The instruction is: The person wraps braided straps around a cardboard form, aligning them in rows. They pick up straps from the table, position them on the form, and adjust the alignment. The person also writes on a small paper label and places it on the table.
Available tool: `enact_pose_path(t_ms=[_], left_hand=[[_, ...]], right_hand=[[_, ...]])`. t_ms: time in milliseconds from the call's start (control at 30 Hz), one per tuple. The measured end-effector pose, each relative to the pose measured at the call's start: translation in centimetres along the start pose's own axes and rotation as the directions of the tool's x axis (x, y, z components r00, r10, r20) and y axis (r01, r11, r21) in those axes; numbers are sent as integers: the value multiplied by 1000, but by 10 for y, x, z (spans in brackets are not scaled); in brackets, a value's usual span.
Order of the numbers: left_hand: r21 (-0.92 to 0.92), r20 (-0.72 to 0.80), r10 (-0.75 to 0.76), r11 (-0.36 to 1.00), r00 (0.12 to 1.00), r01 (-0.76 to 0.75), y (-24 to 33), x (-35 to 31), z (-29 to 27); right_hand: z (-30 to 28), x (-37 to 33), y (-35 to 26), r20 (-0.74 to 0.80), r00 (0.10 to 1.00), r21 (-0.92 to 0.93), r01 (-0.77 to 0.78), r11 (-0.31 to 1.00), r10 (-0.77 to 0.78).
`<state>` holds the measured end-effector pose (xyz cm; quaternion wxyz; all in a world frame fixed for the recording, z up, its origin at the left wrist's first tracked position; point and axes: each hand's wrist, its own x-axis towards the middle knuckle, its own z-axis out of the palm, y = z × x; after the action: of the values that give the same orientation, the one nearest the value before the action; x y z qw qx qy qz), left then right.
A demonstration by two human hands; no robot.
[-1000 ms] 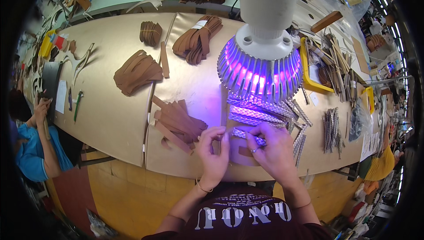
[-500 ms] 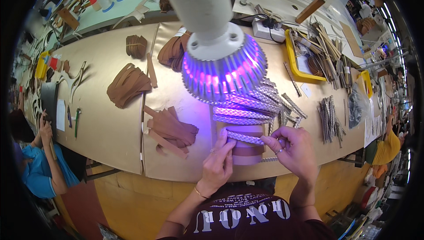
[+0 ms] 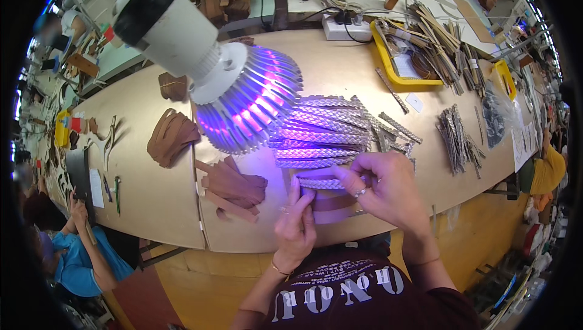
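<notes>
A short silvery braided strap (image 3: 322, 183) lies between my two hands, close to the table's front edge. My left hand (image 3: 294, 227) pinches its left end with the fingers closed. At its right end, the thumb and bent fingers of my right hand (image 3: 385, 190) are closed on the strap and partly cover it. Just below the strap lie flat pinkish and brown strips (image 3: 331, 204). Directly beyond my hands, many more braided straps (image 3: 322, 132) are laid side by side, lit violet by the lamp (image 3: 249, 99) hanging over their left end.
Brown strip bundles (image 3: 234, 187) lie to the left on the gold-coloured table (image 3: 146, 208). On the right are a bundle of thin braided strips (image 3: 455, 139) and a yellow tray (image 3: 413, 81). A white power strip (image 3: 346, 28) sits behind. Another person (image 3: 85, 251) works at far left.
The view has shifted, so the lamp now appears further left and more of the strap pile shows. My right hand has moved slightly left along the strap; my left hand keeps its hold.
</notes>
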<state>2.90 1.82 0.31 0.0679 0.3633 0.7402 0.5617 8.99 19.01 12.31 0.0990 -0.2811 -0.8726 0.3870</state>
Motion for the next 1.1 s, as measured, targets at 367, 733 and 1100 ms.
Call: enact_pose_path(t_ms=[367, 733, 1100], left_hand=[[60, 31, -3, 998, 1000, 2, 7, -1, -2], [89, 47, 23, 996, 999, -27, 1, -3, 2], [121, 113, 42, 991, 993, -56, 2, -2, -3]], right_hand=[[1, -3, -1, -49, 996, -100, -80, 992, 75], [-1, 4, -11, -67, 997, -219, -39, 975, 25], [-6, 5, -5, -38, 997, -256, -74, 964, 66]])
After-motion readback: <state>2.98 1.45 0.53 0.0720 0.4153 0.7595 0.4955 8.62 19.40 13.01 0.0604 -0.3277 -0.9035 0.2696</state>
